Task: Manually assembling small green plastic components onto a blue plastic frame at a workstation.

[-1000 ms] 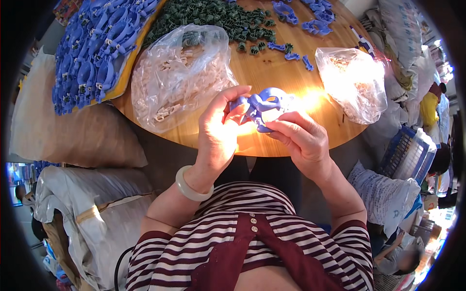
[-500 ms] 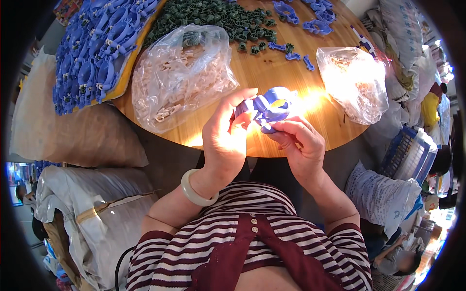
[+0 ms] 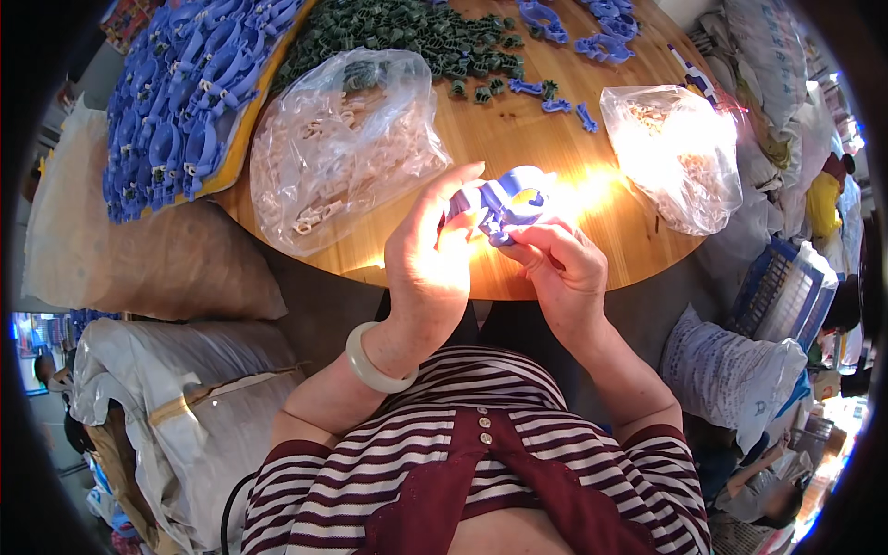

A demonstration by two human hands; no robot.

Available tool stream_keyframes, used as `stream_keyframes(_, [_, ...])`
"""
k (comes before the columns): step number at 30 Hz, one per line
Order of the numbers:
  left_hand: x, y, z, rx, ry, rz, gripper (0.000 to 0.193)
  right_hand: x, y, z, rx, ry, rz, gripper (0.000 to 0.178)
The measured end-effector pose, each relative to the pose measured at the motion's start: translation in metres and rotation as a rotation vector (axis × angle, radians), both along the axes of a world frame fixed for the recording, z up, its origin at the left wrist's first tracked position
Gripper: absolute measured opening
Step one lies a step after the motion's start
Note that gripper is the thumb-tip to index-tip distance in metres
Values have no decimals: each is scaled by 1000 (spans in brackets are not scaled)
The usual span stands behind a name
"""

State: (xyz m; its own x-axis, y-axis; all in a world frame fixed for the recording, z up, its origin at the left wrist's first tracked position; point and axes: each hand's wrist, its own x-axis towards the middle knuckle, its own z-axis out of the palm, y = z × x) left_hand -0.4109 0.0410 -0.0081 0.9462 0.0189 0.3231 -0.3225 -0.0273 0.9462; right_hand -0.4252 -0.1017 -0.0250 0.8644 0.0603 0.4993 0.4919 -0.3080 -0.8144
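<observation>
Left to right about the round wooden table [image 3: 490, 129]: beyond its left edge, blue parts [image 3: 166, 139] lie massed on a yellow-edged board [image 3: 242, 139], probably to keep them together. On its left side, a clear bag [image 3: 407, 157] contains pale pieces, before a heap of green pieces [image 3: 398, 37], presumably within reach. Over its near edge, the left hand [image 3: 430, 250] pinches a blue ringed part [image 3: 504, 208], apparently to steady it; the right hand [image 3: 566, 264] pinches the part's small lower end, likely for fine control. On its right side, a second plastic bag [image 3: 708, 199] lies in glare.
</observation>
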Motion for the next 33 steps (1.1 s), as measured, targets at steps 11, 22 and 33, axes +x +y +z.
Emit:
stream_keyframes(11, [11,10,0,-264,144,-181,29,9,-33,19,-32,156,-165,22])
stream_keyframes(22, [16,20,8,-290,336,-352,25,27,-55,3,498,623,311,28])
stream_keyframes(33, [29,28,26,259,-31,-419,38,31,-71,25,-107,-70,351,26])
